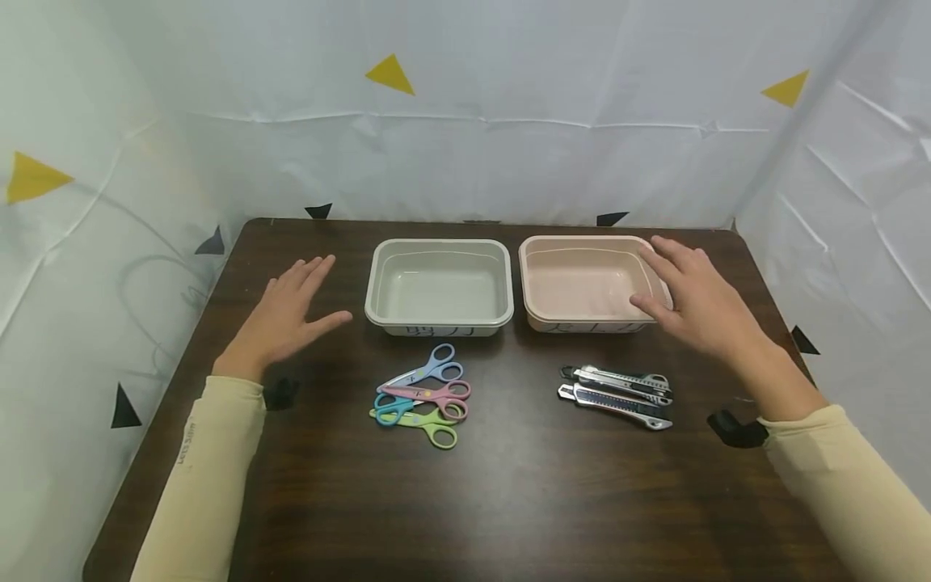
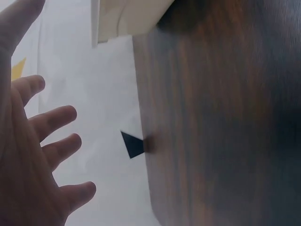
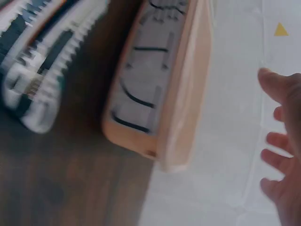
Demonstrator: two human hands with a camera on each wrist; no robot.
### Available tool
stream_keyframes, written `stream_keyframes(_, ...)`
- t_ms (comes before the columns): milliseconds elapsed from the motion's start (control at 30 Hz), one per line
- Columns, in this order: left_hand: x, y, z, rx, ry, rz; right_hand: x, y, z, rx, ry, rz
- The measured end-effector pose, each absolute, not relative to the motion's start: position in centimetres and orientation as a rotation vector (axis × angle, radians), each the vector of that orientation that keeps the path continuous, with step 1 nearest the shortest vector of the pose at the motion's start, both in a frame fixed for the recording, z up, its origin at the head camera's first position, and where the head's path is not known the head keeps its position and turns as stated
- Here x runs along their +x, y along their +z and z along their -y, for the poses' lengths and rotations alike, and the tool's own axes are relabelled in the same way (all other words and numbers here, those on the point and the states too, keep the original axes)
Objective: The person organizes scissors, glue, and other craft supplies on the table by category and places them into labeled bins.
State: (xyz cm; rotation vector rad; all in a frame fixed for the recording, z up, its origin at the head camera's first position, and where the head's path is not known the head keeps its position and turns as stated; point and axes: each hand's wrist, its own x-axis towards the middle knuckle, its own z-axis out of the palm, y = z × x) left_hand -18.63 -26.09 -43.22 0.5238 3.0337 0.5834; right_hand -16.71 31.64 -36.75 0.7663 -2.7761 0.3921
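My left hand (image 1: 282, 314) is spread with straight, parted fingers, left of the pale grey-green bin (image 1: 440, 317), and holds nothing. My right hand (image 1: 701, 303) has its fingers extended too; in the head view its thumb and fingertips overlap the right rim of the pink bin (image 1: 534, 311). Both bins stand side by side with nothing inside, each with a handwritten label on its front. Before the grey-green bin lies a pile of scissors (image 1: 429, 394) with blue, pink, teal and green handles. Several box cutters (image 1: 617, 394) lie close together in front of the pink bin.
The dark wooden table (image 1: 509, 501) is bounded by white sheeting (image 1: 480, 162) at the back and both sides. Yellow and black triangles mark the sheeting, and black patches (image 1: 736, 428) sit near the table's sides.
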Motion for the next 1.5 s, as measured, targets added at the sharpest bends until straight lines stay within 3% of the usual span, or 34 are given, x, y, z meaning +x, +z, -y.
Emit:
stream_keyframes(400,-18.3,-45.7,24.3,0.493,0.692,-2.963,-12.6,-41.5,-31.2,0.864,0.532,2.681)
stream_keyframes(667,-18.2,-47.2,23.2,0.427,0.784,-2.913,-10.7,-43.8,-31.3,0.801,0.511,2.972)
stream_keyframes(1000,-18.6,-47.9,22.3,0.455,0.954,-2.87,-9.9,-45.6,-31.8,0.769,0.485,3.112)
stream_keyframes(1500,-19.0,-49.3,21.8,0.371,1.032,-2.783,-10.3,-45.1,-31.3,0.773,0.397,3.208)
